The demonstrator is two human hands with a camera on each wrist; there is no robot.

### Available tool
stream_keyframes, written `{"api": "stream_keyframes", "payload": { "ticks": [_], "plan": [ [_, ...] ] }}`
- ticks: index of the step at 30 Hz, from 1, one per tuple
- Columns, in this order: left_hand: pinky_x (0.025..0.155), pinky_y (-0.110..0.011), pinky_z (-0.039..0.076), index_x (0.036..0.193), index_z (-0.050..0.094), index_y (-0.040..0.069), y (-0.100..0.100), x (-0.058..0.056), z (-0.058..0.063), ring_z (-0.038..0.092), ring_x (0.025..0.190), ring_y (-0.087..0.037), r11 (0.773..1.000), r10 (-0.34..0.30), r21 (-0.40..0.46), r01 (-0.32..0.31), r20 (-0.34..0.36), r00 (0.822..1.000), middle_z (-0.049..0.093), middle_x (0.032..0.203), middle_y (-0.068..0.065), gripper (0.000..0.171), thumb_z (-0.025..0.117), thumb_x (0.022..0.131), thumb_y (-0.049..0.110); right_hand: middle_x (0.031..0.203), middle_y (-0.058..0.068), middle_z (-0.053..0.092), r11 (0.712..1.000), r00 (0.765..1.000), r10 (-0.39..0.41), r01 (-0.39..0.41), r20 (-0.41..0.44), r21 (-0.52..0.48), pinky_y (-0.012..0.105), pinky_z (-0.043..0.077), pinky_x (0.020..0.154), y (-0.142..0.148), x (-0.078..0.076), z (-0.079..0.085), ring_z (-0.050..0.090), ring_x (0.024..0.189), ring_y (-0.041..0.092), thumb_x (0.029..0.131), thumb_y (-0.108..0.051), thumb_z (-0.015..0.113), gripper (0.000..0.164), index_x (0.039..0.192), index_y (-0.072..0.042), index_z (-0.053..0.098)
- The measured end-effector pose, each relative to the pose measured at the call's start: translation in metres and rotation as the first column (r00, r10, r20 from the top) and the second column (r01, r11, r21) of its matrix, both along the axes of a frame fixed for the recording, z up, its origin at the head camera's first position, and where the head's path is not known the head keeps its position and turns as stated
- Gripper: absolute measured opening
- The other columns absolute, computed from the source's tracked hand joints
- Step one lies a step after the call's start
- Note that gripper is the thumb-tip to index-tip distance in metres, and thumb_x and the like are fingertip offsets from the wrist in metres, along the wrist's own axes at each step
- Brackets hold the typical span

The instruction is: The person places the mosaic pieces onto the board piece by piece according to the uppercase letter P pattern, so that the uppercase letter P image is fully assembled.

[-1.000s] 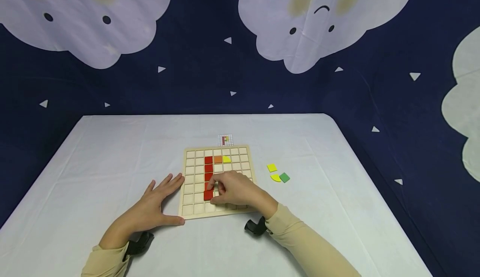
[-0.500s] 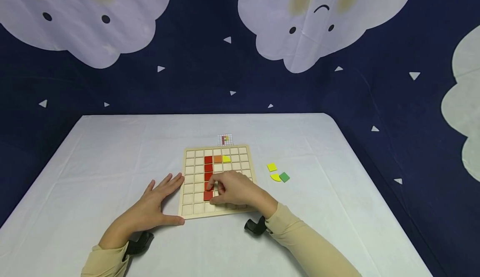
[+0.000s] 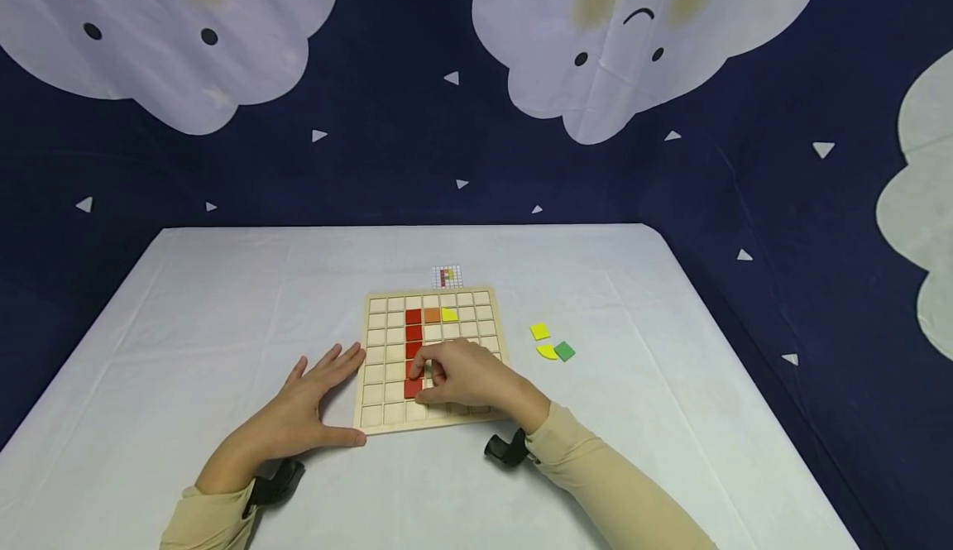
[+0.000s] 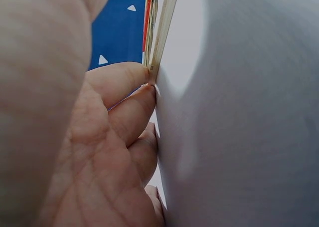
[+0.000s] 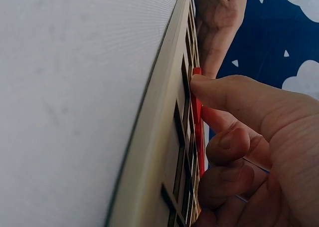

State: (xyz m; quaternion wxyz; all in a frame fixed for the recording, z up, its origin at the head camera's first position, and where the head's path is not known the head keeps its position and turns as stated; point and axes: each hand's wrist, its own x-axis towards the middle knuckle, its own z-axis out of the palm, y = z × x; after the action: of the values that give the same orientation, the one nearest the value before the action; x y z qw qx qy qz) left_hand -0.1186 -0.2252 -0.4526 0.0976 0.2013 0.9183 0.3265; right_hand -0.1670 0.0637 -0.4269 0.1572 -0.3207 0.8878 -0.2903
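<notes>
A wooden grid board (image 3: 383,418) lies flat on the table, with red square tiles (image 3: 413,333) in one column. An orange tile (image 3: 432,316) and a yellow rounded tile (image 3: 449,315) continue the row to the right of the top red one. My right hand (image 3: 469,376) has thumb and index finger at the near and far edges of the lowest red tile (image 3: 413,389), pinching it; its other fingers are curled. In the right wrist view the thumb touches that red tile (image 5: 196,107). Along the board's left edge my left hand (image 3: 308,409) rests spread, fingertips and thumb touching the rim.
To the right of the board lie a yellow square tile (image 3: 539,332), a yellow rounded tile (image 3: 547,352) and a green tile (image 3: 565,351). Behind the board is a small printed pattern card (image 3: 447,277). A dark blue cloud-print cloth (image 3: 402,161) hangs behind the white table (image 3: 223,302).
Almost nothing moves; the lowest red tile appears to sit a little straighter in line with the column than a second ago. Both hands keep their places.
</notes>
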Motion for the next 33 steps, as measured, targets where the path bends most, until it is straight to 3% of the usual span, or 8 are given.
{"api": "stream_keyframes", "payload": {
  "ticks": [25, 33],
  "plan": [
    [0.125, -0.081, 0.005, 0.167, 0.039, 0.011, 0.0, -0.002, 0.002, 0.022, 0.164, -0.049, 1.0, 0.003, 0.001, -0.003, -0.02, 1.0, 0.035, 0.175, -0.015, 0.122, 0.098, 0.069, 0.054, 0.063, -0.014, 0.055, 1.0, 1.0, 0.005, -0.005, -0.026, 0.009, 0.017, 0.038, 0.057, 0.001, -0.002, 0.001, 0.048, 0.055, -0.001, 0.092, -0.025, 0.086, 0.016, 0.104, -0.02, 0.077],
    [0.124, -0.082, 0.005, 0.167, 0.04, 0.01, 0.001, 0.001, 0.0, 0.022, 0.163, -0.05, 1.0, 0.003, 0.013, -0.003, -0.005, 1.0, 0.036, 0.175, -0.016, 0.122, 0.098, 0.069, 0.053, 0.06, -0.012, 0.052, 0.999, 0.999, -0.019, 0.021, 0.038, -0.048, 0.018, 0.037, 0.057, 0.014, -0.004, -0.001, 0.045, 0.054, 0.0, 0.093, -0.025, 0.084, 0.016, 0.107, -0.019, 0.078]
  ]
}}
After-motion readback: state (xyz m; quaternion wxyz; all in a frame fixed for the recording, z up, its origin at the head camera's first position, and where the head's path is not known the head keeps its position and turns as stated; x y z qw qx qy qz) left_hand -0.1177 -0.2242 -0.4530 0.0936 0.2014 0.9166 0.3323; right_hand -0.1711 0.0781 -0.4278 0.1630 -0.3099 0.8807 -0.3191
